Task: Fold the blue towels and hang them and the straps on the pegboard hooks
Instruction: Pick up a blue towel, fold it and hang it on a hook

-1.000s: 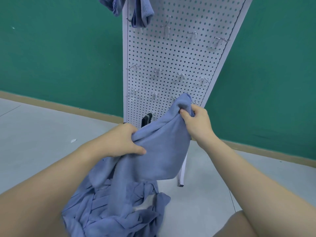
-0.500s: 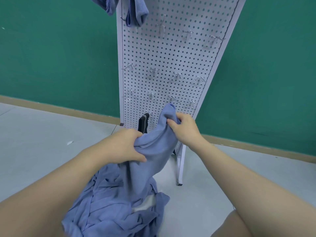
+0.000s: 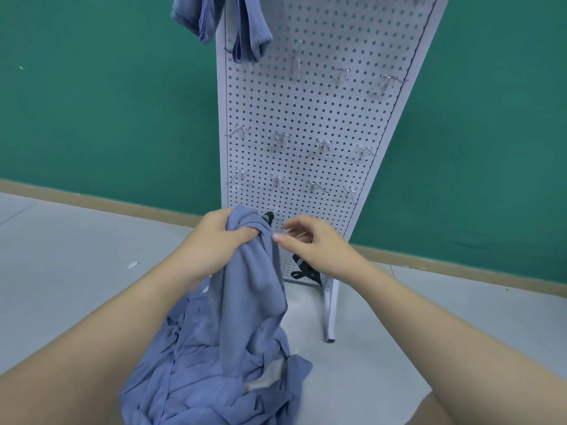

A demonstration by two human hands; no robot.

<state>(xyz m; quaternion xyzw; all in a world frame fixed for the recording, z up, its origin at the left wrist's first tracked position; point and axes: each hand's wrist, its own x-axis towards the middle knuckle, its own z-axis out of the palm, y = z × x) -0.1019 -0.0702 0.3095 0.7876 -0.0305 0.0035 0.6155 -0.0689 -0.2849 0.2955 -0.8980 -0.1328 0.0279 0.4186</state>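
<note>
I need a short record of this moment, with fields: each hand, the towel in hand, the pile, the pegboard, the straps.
left hand: grips the bunched top of a blue towel
right hand: beside the towel, fingers loosely curled, holding nothing
pile of towels: crumpled on the floor under the held towel
pegboard: upright, many bare hooks
hung towels: two, at the top left
black straps: low on the board, partly hidden

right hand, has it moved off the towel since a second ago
Yes. The right hand gripped the held blue towel beside the lowest hook row; now it has let go and sits lower against the pegboard, fingers loose beside the towel.
</note>
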